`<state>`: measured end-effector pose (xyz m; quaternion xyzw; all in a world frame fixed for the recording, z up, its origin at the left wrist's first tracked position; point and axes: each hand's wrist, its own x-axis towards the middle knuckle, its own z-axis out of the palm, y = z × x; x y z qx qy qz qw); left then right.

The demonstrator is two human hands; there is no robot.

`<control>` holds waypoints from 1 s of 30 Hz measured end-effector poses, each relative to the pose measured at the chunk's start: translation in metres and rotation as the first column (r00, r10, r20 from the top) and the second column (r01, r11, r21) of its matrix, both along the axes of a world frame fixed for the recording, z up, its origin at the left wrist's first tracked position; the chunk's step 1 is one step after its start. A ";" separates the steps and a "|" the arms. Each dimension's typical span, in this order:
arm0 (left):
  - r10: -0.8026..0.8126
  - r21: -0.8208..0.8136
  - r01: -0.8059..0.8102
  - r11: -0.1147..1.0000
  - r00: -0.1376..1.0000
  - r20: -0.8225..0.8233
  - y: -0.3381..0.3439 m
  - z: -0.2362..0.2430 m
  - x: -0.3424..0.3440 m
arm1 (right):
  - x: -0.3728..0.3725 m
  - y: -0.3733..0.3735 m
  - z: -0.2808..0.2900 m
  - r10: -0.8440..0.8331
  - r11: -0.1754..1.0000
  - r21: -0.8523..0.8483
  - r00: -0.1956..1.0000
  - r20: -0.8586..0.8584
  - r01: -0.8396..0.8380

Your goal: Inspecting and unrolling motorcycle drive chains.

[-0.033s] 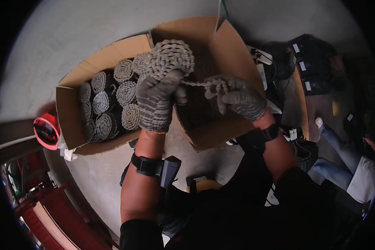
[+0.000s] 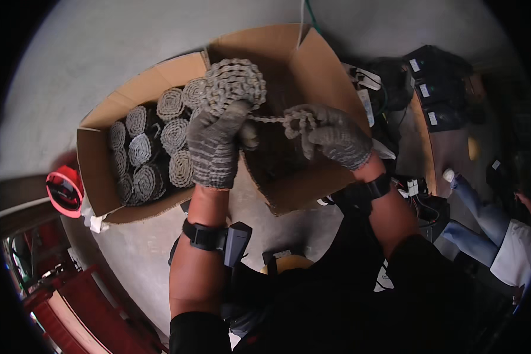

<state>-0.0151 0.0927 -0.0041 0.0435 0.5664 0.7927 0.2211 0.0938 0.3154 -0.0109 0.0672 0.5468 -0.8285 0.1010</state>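
Observation:
A coiled roller chain (image 2: pixel 235 82) of grey metal is gripped by my left hand (image 2: pixel 213 147), gloved in grey stripes, with its fingers closed round the underside of the roll. From there a length of chain runs across to my right hand (image 2: pixel 337 135), likewise gloved. The right fingers pinch a small looped bunch of the loose end (image 2: pixel 300 123). Just left of my left hand, a cardboard box (image 2: pixel 95 171) holds several more rolled chains (image 2: pixel 174 134) standing in rows. My right hand is above a second cardboard box (image 2: pixel 312 187), whose inside is dark.
To the left lies a red round object (image 2: pixel 65 190), with red metal equipment (image 2: pixel 100 295) below it. Several black cases (image 2: pixel 433 88) are stacked at the far right. A person in jeans (image 2: pixel 481 212) is at the right edge. Cables and small parts lie beside the second box.
The whole view has shifted slightly, moving boxes and hands a little to the left in the picture. Both hands keep the same hold on the chain.

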 end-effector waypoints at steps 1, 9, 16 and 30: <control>0.005 -0.024 -0.007 1.000 0.998 -0.069 0.005 0.000 0.000 | -0.001 0.001 0.004 -0.007 0.999 0.046 0.999 -0.038 0.009; -0.082 -0.038 0.081 0.996 0.997 -0.014 0.011 -0.001 0.010 | -0.004 0.004 -0.005 -0.223 0.974 0.023 0.973 -0.056 0.224; -0.086 -0.186 0.083 0.979 0.996 -0.009 0.012 0.000 0.012 | -0.005 0.013 -0.010 -0.018 0.556 0.798 0.964 -0.266 0.230; -0.110 -0.357 0.057 0.932 0.985 -0.131 0.026 -0.008 0.021 | -0.013 -0.008 -0.038 0.121 0.651 0.714 0.893 -0.434 0.258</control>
